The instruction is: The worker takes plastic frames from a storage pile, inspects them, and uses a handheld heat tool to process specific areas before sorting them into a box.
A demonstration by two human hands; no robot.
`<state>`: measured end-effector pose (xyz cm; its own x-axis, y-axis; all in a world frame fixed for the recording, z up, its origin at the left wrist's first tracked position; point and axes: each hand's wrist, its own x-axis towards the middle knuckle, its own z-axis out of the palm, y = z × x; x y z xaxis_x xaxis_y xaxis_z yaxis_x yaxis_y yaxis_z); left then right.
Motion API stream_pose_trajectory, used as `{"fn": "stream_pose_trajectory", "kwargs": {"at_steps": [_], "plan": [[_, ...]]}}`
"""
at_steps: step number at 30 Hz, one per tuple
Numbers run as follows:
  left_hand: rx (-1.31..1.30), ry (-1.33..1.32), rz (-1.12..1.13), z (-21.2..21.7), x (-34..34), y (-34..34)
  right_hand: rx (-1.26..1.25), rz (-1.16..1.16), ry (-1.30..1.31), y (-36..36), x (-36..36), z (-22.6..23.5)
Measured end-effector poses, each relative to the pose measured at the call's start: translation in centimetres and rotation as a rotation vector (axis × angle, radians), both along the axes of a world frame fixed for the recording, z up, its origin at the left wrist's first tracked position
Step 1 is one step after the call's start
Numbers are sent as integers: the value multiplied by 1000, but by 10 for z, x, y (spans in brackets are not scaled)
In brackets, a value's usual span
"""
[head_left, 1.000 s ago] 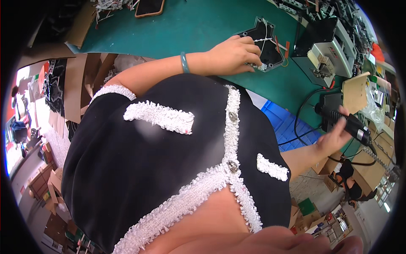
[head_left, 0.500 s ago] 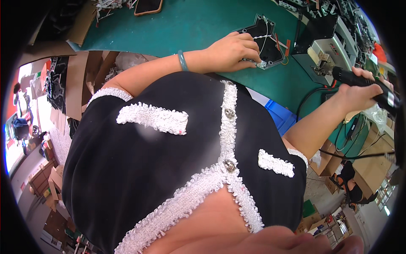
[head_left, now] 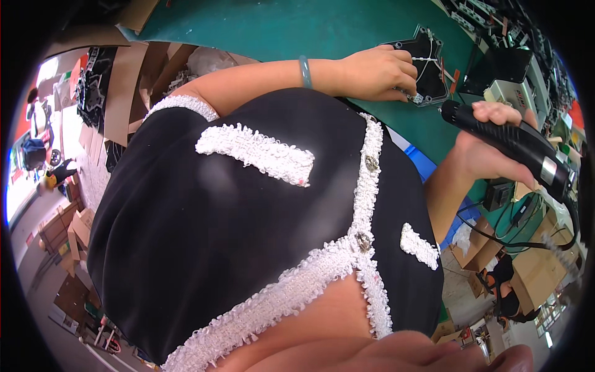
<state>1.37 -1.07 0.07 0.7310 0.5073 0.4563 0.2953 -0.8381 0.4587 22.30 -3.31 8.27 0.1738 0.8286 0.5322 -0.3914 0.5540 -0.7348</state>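
Observation:
My left hand [head_left: 381,73], with a bracelet on its wrist, has its fingers curled over the left edge of a shallow black plastic housing [head_left: 437,85]. The housing lies on the green table mat, with white wires running across its inside. Part of its left edge is hidden under my fingers. In my right hand [head_left: 486,152] is a black electric screwdriver [head_left: 519,146], gripped round its body. The screwdriver is tilted, its tip end up and to the left, close to the housing's lower right but apart from it. A cable leaves its rear end.
A box-shaped screw feeder [head_left: 514,90] stands right of the housing, behind the screwdriver. Black parts [head_left: 480,25] are heaped at the far right. A red-brown strip [head_left: 455,81] lies beside the housing. A blue bin [head_left: 423,164] shows below the table edge, and cardboard boxes [head_left: 127,93] stand left.
My right hand has drawn the screwdriver away from the screw feeder, left toward the housing. My left hand stays on the housing. The whole view has shifted.

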Motion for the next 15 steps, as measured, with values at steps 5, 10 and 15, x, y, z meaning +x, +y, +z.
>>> {"fn": "stream_pose_trajectory", "kwargs": {"at_steps": [5, 10, 15], "plan": [[-1, 6, -3, 2, 0, -1, -1, -49, -84, 6, -11, -8], [-4, -5, -29, 0, 1, 1, -40, -123, -140, 7, -13, -13], [-7, -6, -28, 0, 0, 0, -16, -93, -133, 8, -18, -13]]}}
